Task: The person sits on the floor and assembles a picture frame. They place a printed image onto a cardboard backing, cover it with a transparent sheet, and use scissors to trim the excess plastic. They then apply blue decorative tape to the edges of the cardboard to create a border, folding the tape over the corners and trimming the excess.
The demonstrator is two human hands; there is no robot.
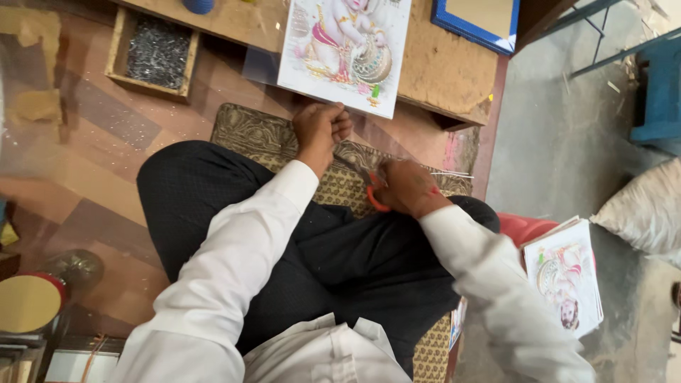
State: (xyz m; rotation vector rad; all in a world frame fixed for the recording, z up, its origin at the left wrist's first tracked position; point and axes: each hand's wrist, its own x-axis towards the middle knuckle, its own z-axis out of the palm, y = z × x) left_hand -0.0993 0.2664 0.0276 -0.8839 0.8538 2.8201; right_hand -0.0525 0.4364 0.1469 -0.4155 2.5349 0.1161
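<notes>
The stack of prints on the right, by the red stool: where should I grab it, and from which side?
Take the stack of prints at its near long edge, coming from the right hand side. It lies flat, fanned slightly, so pinch thumb on top and fingers underneath. That hand already holds the orange-handled scissors; the left hand grips another print.

Open floor left of the knees; low wooden table (440,78) and nail tray (120,57) ahead.

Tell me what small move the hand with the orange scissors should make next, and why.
Probably bring the orange-handled scissors up to the near edge of the printed picture. The left hand already pinches that edge, while the right hand holds the scissors lower down, apart from the sheet.
</notes>
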